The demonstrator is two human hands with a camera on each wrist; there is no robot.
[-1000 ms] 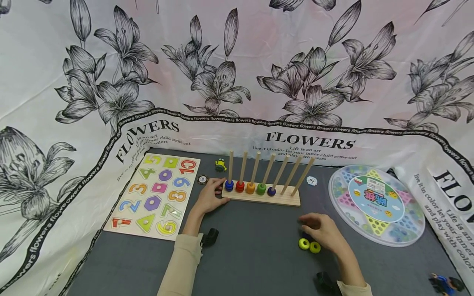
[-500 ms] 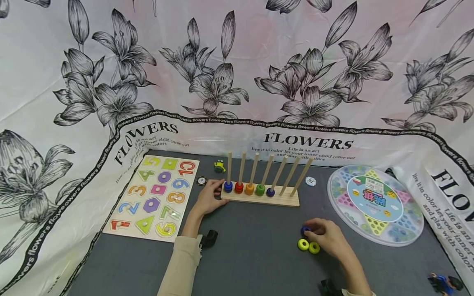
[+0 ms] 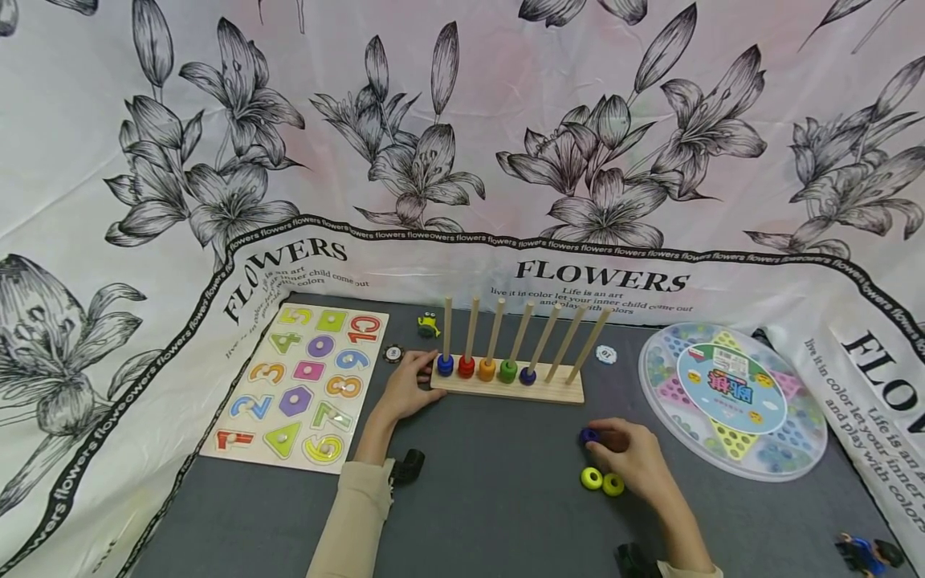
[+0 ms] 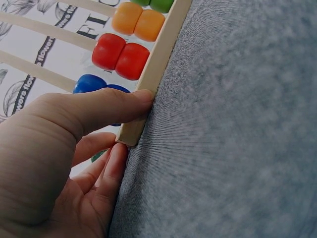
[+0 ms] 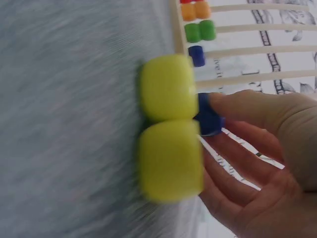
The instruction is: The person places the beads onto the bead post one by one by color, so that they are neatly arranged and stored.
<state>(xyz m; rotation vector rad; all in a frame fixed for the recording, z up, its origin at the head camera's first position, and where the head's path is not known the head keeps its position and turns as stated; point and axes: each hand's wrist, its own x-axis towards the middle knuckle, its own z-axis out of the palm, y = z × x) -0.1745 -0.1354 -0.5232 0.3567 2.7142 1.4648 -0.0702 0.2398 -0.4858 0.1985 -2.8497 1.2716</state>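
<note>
In the head view my left hand grips the left end of a wooden peg stand. The left wrist view shows its thumb on the front edge and other fingers behind the end. Blue, red, orange and green beads sit on the first pegs, with one dark blue bead on the fifth; the two rightmost pegs are bare. My right hand pinches another dark blue bead between thumb and fingers. Right by it, two yellow beads lie side by side on the grey tabletop.
A number and shape puzzle board lies to the left. At the right is a round game box. Poker chips and a small yellow-green toy lie near the stand; a blue figurine is at the lower right.
My right hand has taken hold of the loose dark blue bead and shifted it slightly forward and left, away from the yellow beads. The left hand stays on the stand.
</note>
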